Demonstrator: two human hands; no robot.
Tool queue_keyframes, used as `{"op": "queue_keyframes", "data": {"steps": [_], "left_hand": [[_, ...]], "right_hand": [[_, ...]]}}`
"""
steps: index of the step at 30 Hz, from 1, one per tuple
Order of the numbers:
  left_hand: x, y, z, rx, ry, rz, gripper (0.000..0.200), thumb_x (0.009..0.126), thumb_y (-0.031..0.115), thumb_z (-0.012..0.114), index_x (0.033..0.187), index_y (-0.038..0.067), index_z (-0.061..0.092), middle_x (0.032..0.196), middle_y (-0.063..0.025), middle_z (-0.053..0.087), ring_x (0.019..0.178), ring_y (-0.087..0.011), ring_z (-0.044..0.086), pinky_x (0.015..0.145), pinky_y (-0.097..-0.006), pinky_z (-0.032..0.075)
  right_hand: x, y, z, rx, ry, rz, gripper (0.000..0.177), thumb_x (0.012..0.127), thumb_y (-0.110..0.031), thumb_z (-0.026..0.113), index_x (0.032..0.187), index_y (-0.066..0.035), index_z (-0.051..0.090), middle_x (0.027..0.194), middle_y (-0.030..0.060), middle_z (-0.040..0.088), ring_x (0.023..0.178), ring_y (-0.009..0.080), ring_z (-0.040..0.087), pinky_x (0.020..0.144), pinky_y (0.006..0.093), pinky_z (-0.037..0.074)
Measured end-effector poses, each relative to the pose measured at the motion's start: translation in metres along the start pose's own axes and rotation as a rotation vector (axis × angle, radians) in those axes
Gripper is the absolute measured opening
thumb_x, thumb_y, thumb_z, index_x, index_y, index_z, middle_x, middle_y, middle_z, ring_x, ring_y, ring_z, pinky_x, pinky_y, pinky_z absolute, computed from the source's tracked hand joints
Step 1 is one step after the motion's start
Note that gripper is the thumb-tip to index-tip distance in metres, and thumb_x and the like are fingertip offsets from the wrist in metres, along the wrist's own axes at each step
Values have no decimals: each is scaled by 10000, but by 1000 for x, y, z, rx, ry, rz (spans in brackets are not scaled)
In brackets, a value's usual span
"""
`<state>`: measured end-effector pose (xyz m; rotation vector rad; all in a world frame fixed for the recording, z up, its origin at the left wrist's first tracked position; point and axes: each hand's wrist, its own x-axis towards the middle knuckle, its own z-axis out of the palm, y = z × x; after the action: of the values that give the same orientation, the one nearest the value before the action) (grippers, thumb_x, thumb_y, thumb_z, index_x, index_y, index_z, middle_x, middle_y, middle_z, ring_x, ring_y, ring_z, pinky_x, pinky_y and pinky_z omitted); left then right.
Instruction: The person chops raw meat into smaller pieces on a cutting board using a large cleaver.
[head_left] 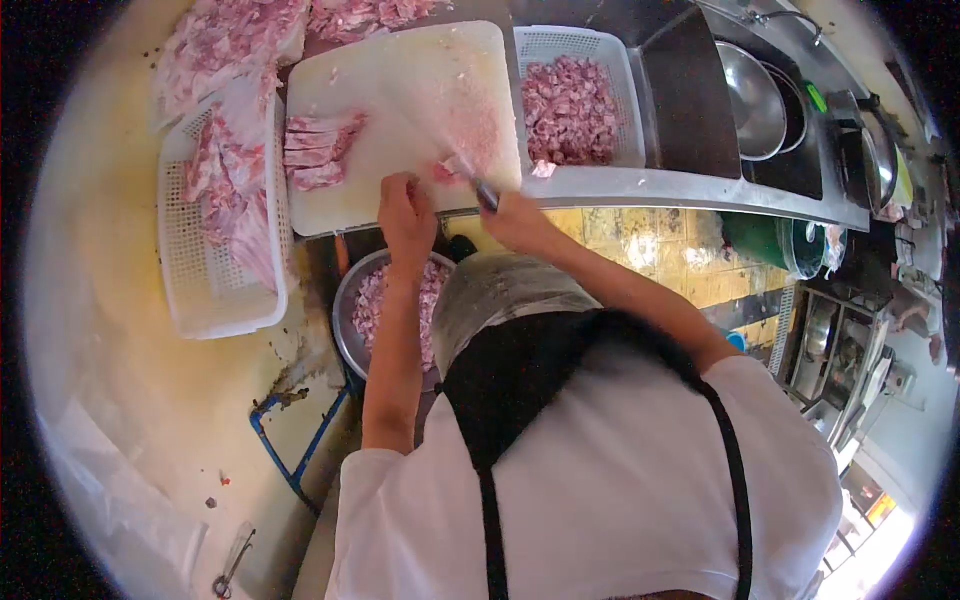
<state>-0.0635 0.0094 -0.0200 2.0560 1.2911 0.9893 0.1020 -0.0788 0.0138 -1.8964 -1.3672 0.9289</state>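
My right hand (pixel 518 222) grips the dark handle of a knife (pixel 487 196) at the front right of the white cutting board (pixel 400 75). Its blade is smeared by motion and slants up and left over the board. Close to the blade lies a small piece of meat (pixel 446 171). My left hand (pixel 405 212) is at the board's front edge with its fingers curled in; whatever they may hold is hidden. Several rib strips (pixel 318 150) lie side by side on the board's left part, apart from both hands.
A white basket (pixel 635 110) of chopped meat stands right of the board, another basket (pixel 170 240) with meat slabs left. More meat (pixel 225 50) lies behind. Below, a metal bowl (pixel 345 335) holds chopped pieces. Metal basins (pixel 750 95) sit at the right.
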Motion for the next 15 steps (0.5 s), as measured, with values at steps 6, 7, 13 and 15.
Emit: {"op": "queue_keyframes", "data": {"steps": [6, 7, 13, 15], "left_hand": [[9, 23, 16, 176, -175, 189, 319, 760, 19, 593, 1074, 17, 539, 1000, -207, 549, 894, -426, 560, 755, -492, 470], [12, 23, 19, 189, -157, 162, 266, 742, 25, 618, 1001, 36, 555, 940, -187, 559, 863, -419, 564, 736, -491, 458], [27, 13, 19, 27, -377, 89, 162, 725, 47, 653, 859, 66, 563, 796, -146, 578, 741, -376, 586, 682, -487, 449], [28, 7, 24, 17, -368, 153, 159, 731, 58, 649, 864, 68, 564, 805, -147, 588, 731, -372, 593, 670, -482, 454]], "right_hand": [[15, 7, -8, 107, -277, 272, 106, 778, -111, 573, 835, -24, 550, 599, 114, 557, 481, 243, 562, 455, 395, 436], [12, 6, -11, 189, -371, 366, 116, 773, -120, 588, 821, -29, 535, 588, 86, 540, 440, 211, 529, 409, 370, 410], [-22, 51, -57, 315, -328, 283, 184, 780, -163, 648, 832, -25, 538, 525, 45, 494, 377, 157, 487, 343, 314, 375], [-27, 52, -68, 313, -334, 280, 175, 782, -162, 650, 836, -35, 542, 536, 44, 496, 384, 152, 487, 349, 315, 379]]}}
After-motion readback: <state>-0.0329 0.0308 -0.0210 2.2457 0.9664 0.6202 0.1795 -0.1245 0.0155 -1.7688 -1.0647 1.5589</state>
